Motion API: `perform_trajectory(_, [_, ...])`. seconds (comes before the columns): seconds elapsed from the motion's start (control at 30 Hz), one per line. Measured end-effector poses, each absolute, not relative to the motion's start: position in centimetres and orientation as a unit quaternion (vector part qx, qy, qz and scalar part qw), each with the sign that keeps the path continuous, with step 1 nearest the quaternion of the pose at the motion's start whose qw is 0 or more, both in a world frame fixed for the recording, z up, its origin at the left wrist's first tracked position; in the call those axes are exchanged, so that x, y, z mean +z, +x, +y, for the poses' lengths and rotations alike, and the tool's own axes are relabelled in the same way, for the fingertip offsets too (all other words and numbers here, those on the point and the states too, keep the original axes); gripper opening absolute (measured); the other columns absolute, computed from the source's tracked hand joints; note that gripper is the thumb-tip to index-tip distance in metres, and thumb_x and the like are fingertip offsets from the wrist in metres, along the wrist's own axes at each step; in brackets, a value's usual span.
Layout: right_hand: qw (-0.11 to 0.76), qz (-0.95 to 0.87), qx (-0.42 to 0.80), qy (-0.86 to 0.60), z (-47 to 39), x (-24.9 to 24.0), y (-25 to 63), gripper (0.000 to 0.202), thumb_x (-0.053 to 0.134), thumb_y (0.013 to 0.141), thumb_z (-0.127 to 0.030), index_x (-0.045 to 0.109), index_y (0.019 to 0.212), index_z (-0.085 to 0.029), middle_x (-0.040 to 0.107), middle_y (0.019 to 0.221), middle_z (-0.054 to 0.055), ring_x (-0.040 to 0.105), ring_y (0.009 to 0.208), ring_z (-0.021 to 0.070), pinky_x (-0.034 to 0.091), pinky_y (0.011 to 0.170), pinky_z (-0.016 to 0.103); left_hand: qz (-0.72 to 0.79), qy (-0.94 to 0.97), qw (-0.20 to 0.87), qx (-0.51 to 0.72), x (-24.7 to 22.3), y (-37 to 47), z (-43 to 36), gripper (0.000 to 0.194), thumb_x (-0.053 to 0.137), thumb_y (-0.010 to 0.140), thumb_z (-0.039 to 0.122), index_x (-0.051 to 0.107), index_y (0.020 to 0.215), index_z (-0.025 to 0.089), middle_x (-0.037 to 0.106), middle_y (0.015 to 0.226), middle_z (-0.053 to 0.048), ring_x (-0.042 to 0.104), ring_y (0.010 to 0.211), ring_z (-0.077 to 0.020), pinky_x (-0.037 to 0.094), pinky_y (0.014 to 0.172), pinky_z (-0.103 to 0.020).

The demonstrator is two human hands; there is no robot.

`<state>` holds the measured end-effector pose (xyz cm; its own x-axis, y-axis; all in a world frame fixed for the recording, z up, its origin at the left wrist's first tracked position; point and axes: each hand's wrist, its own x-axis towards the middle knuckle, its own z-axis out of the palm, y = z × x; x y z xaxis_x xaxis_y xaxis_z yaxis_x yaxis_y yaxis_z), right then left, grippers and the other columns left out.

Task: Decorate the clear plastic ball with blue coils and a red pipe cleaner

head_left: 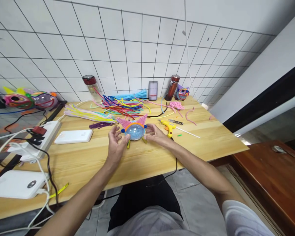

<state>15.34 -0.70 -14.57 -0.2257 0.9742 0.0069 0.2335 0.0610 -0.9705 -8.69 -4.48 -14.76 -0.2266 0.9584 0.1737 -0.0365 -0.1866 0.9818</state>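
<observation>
A clear round ball ornament (135, 131) with pink pipe-cleaner ears, an orange and blue band, dark blue pompoms and yellow-green legs is held between my two hands above the table. My left hand (116, 139) is at its left side, the thumb against the ball's lower edge and the fingers curled apart. On the other side, my right hand (155, 133) has thumb and fingers at the ball's right edge. A yellow hot glue gun (169, 127) lies just right of my right hand. Behind the ornament spreads a pile of colourful pipe cleaners (124, 106).
Small scissors (175, 122) and a white stick (190, 133) lie to the right. Two bottles (172, 88) and a phone (153, 90) stand by the tiled wall. At left are white power banks (73, 136), a power strip (45, 139) and tangled cables. Finished ornaments (182, 93) sit farther back.
</observation>
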Motion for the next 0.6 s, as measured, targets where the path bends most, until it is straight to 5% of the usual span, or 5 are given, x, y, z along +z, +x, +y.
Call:
perform_trajectory(0.37, [0.396, -0.605, 0.514, -0.461, -0.2, -14.3, 15.0, 0.091, 0.094, 0.068, -0.051, 0.055, 0.144, -0.023, 0.067, 0.134, 0.013, 0.063, 0.126, 0.0288, 0.057, 0.101, 0.045, 0.473, 0.482, 0.441, 0.591, -15.3, -8.2, -3.3, 0.079, 0.086, 0.077, 0.054, 0.052, 0.144, 0.028, 0.052, 0.159, -0.014, 0.049, 0.151, -0.0325, 0.043, 0.123, -0.048])
perform_trajectory(0.6, [0.395, -0.603, 0.523, -0.454, 0.1, -14.2, 15.0, 0.076, 0.091, 0.070, -0.046, 0.063, 0.136, -0.022, 0.071, 0.115, 0.006, 0.067, 0.111, 0.0243, 0.056, 0.097, 0.040, 0.458, 0.478, 0.479, 0.576, -15.6, -8.3, -3.5, 0.072, 0.088, 0.077, 0.049, 0.059, 0.138, 0.025, 0.069, 0.135, -0.010, 0.071, 0.117, -0.0261, 0.060, 0.100, -0.041])
